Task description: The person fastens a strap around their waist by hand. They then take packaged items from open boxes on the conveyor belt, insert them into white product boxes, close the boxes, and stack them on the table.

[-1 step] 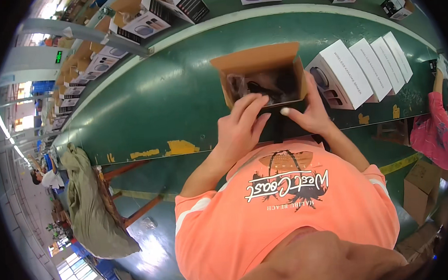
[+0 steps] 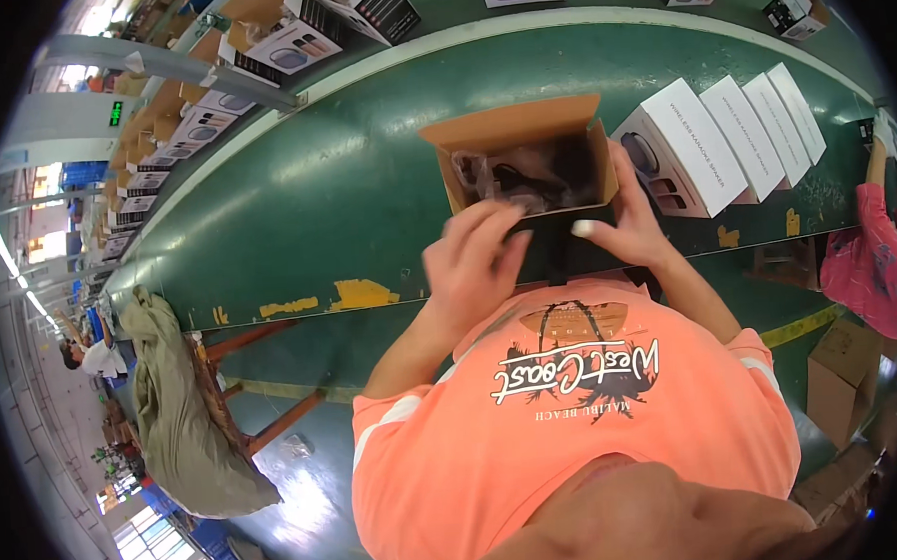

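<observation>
An open cardboard box stands before me at the near edge of the green bench, its brown flap raised on the far side. Inside lie a clear plastic bag and a dark, cable-like item, partly in shadow. My right hand grips the box by its right side, with the thumb over the near side. Bent fingers of my left hand are at the near left rim, slightly blurred; the thumb stands apart and I see nothing held.
Several white printed boxes stand in a row to the right on the green bench. More open cartons line the far side beyond a pale rail. A person in a pink top is at the far right. Olive cloth hangs at left.
My left hand has drawn back from inside the box toward its near left rim. The flap has tipped slightly lower. My right hand keeps its hold.
</observation>
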A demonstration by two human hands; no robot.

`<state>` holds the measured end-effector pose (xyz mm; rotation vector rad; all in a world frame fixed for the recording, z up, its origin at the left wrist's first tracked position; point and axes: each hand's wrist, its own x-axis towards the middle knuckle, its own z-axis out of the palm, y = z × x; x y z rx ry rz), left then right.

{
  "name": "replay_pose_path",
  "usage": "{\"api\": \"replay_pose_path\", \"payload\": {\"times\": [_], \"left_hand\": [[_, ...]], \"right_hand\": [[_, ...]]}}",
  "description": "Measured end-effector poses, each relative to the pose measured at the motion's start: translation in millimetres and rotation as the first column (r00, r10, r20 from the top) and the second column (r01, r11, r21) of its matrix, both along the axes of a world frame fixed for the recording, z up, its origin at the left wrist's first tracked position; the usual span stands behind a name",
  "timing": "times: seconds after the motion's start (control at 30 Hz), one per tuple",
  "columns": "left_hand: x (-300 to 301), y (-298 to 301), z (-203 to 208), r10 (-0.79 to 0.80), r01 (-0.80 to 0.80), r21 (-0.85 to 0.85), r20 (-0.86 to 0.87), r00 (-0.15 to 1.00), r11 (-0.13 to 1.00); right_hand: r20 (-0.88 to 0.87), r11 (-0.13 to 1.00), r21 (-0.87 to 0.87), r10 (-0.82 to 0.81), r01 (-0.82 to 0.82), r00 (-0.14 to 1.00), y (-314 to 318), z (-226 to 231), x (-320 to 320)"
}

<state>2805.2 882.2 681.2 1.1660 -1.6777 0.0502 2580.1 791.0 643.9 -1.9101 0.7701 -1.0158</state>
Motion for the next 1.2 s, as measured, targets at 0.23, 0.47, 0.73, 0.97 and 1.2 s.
{"api": "replay_pose_path", "payload": {"times": [0.23,0.47,0.73,0.97,1.2], "left_hand": [[6,-41,-28,-0.046,0.257,0.111,-0.844,0.535,0.96],[-12,-49,-38,-0.085,0.343,0.049,-0.927,0.365,0.938],[35,-25,-3,-0.307,0.45,0.308,-0.415,0.856,0.838],[45,-24,-7,-0.272,0.257,0.26,0.024,0.962,0.931],[47,-33,-7,-0.268,0.268,0.281,-0.04,0.963,0.921]], "right_hand": [[0.391,0.808,0.578,-0.155,-0.112,0.907,-27,-24,1],[0.325,0.93,0.356,-0.029,-0.093,0.945,-26,14,24],[-0.183,0.844,-0.423,0.278,-0.331,0.943,-33,44,1],[-0.328,0.849,-0.397,0.222,-0.347,0.918,-28,54,2],[-0.326,0.844,-0.418,0.204,-0.335,0.923,-33,55,8]]}}
